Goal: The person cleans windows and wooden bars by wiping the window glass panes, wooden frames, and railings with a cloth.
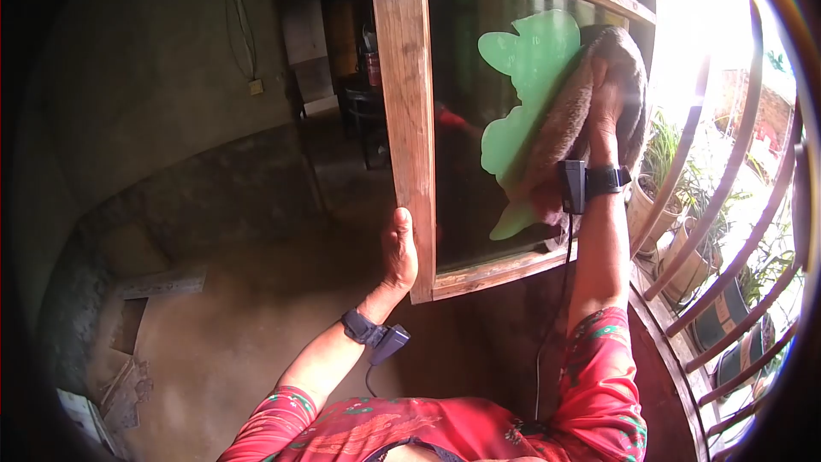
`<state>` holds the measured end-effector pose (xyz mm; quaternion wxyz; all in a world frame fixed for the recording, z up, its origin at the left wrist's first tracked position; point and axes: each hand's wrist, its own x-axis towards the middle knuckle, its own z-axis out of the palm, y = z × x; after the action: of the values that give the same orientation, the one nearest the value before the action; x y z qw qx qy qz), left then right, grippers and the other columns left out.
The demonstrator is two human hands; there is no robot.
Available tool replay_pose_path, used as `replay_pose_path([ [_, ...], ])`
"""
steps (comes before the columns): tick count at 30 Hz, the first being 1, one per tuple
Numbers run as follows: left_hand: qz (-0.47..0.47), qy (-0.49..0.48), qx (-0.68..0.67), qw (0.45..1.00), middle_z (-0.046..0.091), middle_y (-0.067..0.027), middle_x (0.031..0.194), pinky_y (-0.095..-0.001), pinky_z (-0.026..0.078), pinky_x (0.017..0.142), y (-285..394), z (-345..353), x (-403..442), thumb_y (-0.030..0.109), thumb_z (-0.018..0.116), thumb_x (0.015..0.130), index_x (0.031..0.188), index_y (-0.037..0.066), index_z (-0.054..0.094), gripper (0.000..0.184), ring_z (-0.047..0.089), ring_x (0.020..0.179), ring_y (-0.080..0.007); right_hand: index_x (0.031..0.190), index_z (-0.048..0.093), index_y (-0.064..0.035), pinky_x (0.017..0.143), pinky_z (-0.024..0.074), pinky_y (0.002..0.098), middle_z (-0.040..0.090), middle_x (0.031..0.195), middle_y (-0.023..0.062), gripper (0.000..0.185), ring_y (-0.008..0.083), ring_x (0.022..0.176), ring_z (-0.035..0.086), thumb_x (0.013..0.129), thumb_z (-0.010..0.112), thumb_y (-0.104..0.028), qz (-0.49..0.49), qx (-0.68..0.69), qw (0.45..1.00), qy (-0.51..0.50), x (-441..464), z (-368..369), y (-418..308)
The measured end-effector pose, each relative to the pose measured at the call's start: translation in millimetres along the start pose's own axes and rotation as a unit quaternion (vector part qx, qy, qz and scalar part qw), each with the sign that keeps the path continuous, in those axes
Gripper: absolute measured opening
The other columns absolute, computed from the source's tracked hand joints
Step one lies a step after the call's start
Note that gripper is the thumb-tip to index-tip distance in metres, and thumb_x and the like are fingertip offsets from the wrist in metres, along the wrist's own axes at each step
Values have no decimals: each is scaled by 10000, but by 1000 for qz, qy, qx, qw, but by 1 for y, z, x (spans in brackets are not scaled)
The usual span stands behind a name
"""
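Observation:
A wooden-framed window sash [409, 120] stands swung open, with a green cut-out shape [534, 77] on its dark glass. Against the frame's lower left edge rests my left hand [400, 253], its thumb up along the wood and its other fingers hidden behind it. My right hand [605, 90] presses a thick brown-grey cloth [560, 124] to the right part of the pane. The cloth bunches around this hand and hangs down toward the bottom rail. Its fingertips are lost in the folds. Both wrists wear black straps with small devices.
Curved metal bars [740, 146] line the right side, with potted plants [654, 180] beyond them. A doorway with a dark chair [366, 111] is behind the sash. On the floor at the lower left lie boards [162, 282] and scraps.

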<state>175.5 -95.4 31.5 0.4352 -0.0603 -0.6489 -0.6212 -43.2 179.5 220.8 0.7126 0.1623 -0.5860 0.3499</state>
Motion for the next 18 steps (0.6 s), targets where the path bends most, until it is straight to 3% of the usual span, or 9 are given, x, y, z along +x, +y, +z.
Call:
replay_pose_path([
  [2, 1, 6, 3, 1000, 352, 65, 698, -269, 314, 569, -2, -2, 0, 608, 366, 981, 747, 89, 422, 572, 347, 670, -73, 928, 631, 19, 701, 467, 490, 616, 839, 249, 473, 426, 770, 594, 929, 530, -444, 88, 57, 995, -1, -4, 7, 1],
  [3, -20, -11, 3, 1000, 474, 0, 925, -290, 372, 756, -7, -8, 2, 616, 353, 978, 979, 45, 493, 588, 443, 871, -109, 896, 635, -6, 613, 476, 469, 620, 782, 228, 451, 411, 686, 596, 933, 540, -445, 136, 27, 988, -71, -4, 14, -16],
  [4, -40, -27, 4, 999, 596, -65, 1152, -311, 430, 942, -13, -11, 2, 624, 339, 975, 1212, 1, 564, 703, 539, 1073, -144, 876, 636, -23, 586, 477, 467, 623, 736, 219, 433, 412, 646, 599, 924, 559, -446, 25, 22, 999, -11, -12, 13, -32],
  [5, -39, -27, 3, 999, 596, -65, 1152, -311, 430, 942, -10, -8, 2, 624, 339, 975, 1212, 1, 564, 703, 539, 1073, -144, 855, 629, -9, 592, 484, 456, 625, 738, 223, 432, 393, 649, 610, 915, 570, -433, 67, 58, 992, -87, -19, 0, -69],
  [7, -11, 15, -19, 1000, 398, 58, 719, -264, 335, 590, 3, -2, 1, 601, 365, 985, 758, 87, 449, 568, 376, 690, -72, 831, 630, -33, 534, 445, 431, 608, 703, 165, 312, 303, 578, 577, 929, 542, -316, 28, 11, 977, -210, -39, 16, -108],
  [9, -3, 6, -7, 1000, 433, 51, 726, -265, 352, 596, 21, 1, -1, 605, 355, 985, 780, 75, 485, 582, 400, 692, -75, 907, 589, -23, 612, 441, 472, 557, 749, 174, 288, 377, 644, 550, 956, 494, -291, -116, -22, 965, -234, -62, 14, -125],
  [10, 5, -3, 7, 1000, 469, 44, 733, -266, 370, 602, 26, 2, -1, 609, 345, 985, 803, 64, 520, 601, 424, 694, -79, 867, 622, -13, 608, 440, 480, 584, 730, 199, 330, 396, 629, 564, 949, 510, -312, -93, 171, 958, -211, -82, 34, -117],
  [14, 15, -8, -28, 999, 536, 21, 739, -271, 392, 596, 38, 9, -2, 617, 334, 982, 896, 38, 596, 642, 465, 676, -88, 915, 673, 2, 731, 470, 492, 642, 791, 252, 428, 400, 793, 637, 943, 513, -394, -12, 125, 915, -383, -12, -18, -155],
  [18, 8, 11, -37, 999, 491, 40, 729, -272, 388, 599, 28, 10, -2, 618, 335, 983, 857, 41, 560, 632, 435, 671, -85, 965, 678, 25, 712, 477, 503, 638, 865, 293, 444, 444, 823, 633, 867, 593, -400, -43, 108, 954, -276, 15, -3, -87],
])
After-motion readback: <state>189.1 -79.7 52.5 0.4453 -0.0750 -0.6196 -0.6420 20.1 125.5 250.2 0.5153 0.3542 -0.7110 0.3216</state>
